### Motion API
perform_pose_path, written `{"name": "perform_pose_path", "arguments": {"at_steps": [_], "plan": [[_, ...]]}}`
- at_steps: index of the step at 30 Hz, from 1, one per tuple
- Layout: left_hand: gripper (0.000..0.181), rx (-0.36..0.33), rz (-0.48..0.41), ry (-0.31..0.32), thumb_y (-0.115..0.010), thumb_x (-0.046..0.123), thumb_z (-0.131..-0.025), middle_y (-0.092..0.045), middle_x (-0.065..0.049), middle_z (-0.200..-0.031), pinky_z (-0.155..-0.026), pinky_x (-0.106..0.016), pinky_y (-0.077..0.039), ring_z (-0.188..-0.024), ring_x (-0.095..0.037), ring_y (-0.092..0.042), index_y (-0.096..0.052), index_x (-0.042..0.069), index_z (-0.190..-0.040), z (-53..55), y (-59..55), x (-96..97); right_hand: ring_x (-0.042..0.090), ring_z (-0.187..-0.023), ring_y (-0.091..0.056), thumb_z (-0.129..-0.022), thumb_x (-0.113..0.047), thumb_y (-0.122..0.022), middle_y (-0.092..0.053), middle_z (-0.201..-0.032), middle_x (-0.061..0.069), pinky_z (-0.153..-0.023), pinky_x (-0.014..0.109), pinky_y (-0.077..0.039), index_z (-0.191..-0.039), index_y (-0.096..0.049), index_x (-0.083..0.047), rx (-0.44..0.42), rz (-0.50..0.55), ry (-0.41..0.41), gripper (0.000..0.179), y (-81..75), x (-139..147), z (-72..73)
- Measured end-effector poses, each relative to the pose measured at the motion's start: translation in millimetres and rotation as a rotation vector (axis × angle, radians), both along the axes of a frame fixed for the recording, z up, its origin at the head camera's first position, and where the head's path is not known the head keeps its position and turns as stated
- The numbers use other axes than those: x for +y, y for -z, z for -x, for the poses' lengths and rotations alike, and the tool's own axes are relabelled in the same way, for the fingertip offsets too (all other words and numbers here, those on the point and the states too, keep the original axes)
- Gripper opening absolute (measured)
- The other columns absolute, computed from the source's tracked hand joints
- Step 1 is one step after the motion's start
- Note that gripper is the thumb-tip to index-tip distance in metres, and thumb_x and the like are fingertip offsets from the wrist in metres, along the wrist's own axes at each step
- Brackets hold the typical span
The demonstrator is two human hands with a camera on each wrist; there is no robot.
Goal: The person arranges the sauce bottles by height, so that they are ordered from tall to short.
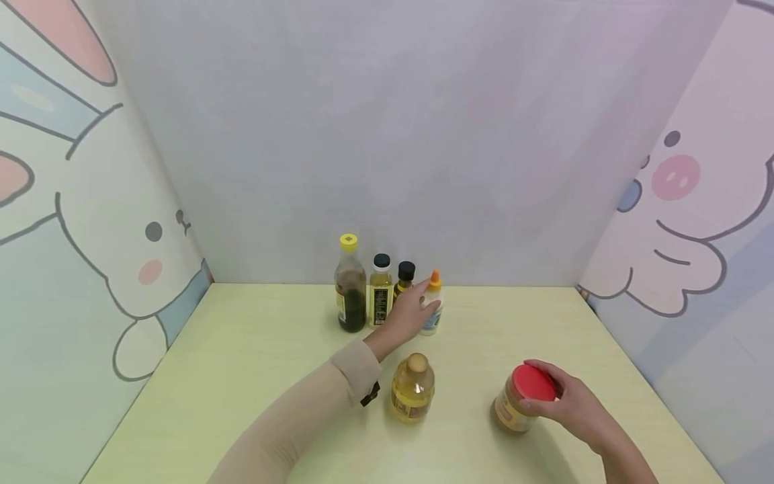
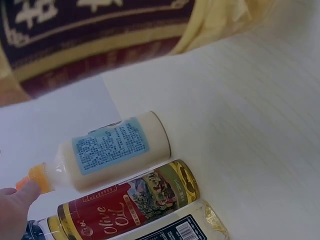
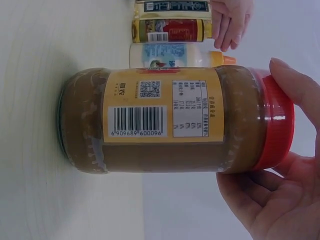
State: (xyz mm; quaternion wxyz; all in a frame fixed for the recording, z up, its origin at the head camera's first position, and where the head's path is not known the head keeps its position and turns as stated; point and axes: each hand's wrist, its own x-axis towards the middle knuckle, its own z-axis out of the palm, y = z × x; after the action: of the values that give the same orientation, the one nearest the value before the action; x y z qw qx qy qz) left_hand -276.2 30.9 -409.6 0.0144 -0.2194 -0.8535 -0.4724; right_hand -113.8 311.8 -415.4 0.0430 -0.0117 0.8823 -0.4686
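My left hand (image 1: 406, 314) reaches to the white squeeze bottle (image 1: 431, 321) in the back row. In the left wrist view a fingertip lies against its orange cap (image 2: 41, 178), while the right wrist view shows the other fingers fairly straight beside the cap. Left of that bottle stands the olive oil bottle (image 2: 130, 210), partly behind my hand in the head view. At the front right, my right hand (image 1: 577, 410) holds a peanut butter jar (image 1: 510, 411) by its red lid (image 1: 533, 382), thumb on one side and fingers on the other. The jar's base is close to the table.
A dark sauce bottle (image 1: 352, 296) with a yellow cap and a black-capped oil bottle (image 1: 381, 299) continue the row leftward. One golden oil bottle (image 1: 414, 393) stands in front, beside my left sleeve (image 1: 320, 403). A pale wall (image 1: 387, 134) backs the table (image 1: 254, 349).
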Motion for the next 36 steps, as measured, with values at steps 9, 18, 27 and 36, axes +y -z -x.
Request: {"name": "perform_pose_path", "arguments": {"at_steps": [9, 18, 27, 36], "plan": [[0.049, -0.056, -0.122, 0.037, -0.059, 0.026, -0.100, -0.051, -0.011, -0.139, -0.095, -0.031, -0.048, -0.123, -0.025, -0.053, -0.048, 0.003, -0.142, -12.7, 2.0, -10.5, 0.026, -0.102, -0.056, -0.080, -0.013, -0.081, -0.054, -0.126, 0.020, -0.073, 0.029, -0.054, -0.140, -0.044, 0.004, -0.002, -0.001, 0.003, 0.072, 0.1, 0.2, 0.1], [0.043, -0.025, -0.156, 0.072, -0.058, 0.023, -0.100, -0.055, -0.010, -0.135, -0.094, -0.028, -0.048, -0.119, -0.021, -0.055, -0.052, 0.001, -0.137, -21.3, 5.3, -18.1, 0.026, -0.102, -0.056, -0.080, -0.013, -0.081, -0.054, -0.126, 0.020, -0.073, 0.029, -0.054, -0.140, -0.044, 0.004, -0.003, -0.003, 0.003, 0.073, 0.8, 0.6, -0.1], [0.038, -0.008, -0.136, 0.083, -0.056, 0.024, -0.102, -0.061, -0.010, -0.127, -0.089, -0.028, -0.050, -0.111, -0.019, -0.059, -0.057, 0.001, -0.131, -31.1, 7.8, -26.8, 0.025, -0.101, -0.056, -0.079, -0.012, -0.082, -0.055, -0.125, 0.020, -0.073, 0.028, -0.054, -0.140, -0.045, 0.004, 0.005, -0.007, 0.008, 0.073, 1.6, -0.3, -0.2], [0.038, -0.022, -0.158, 0.082, -0.055, 0.029, -0.102, -0.063, -0.004, -0.120, -0.090, -0.027, -0.050, -0.111, -0.017, -0.059, -0.059, 0.002, -0.129, -43.5, 8.8, -34.0, 0.025, -0.101, -0.056, -0.079, -0.012, -0.081, -0.054, -0.125, 0.020, -0.073, 0.029, -0.054, -0.140, -0.044, 0.003, 0.005, 0.001, 0.005, 0.073, 0.3, -0.8, -0.8]]}}
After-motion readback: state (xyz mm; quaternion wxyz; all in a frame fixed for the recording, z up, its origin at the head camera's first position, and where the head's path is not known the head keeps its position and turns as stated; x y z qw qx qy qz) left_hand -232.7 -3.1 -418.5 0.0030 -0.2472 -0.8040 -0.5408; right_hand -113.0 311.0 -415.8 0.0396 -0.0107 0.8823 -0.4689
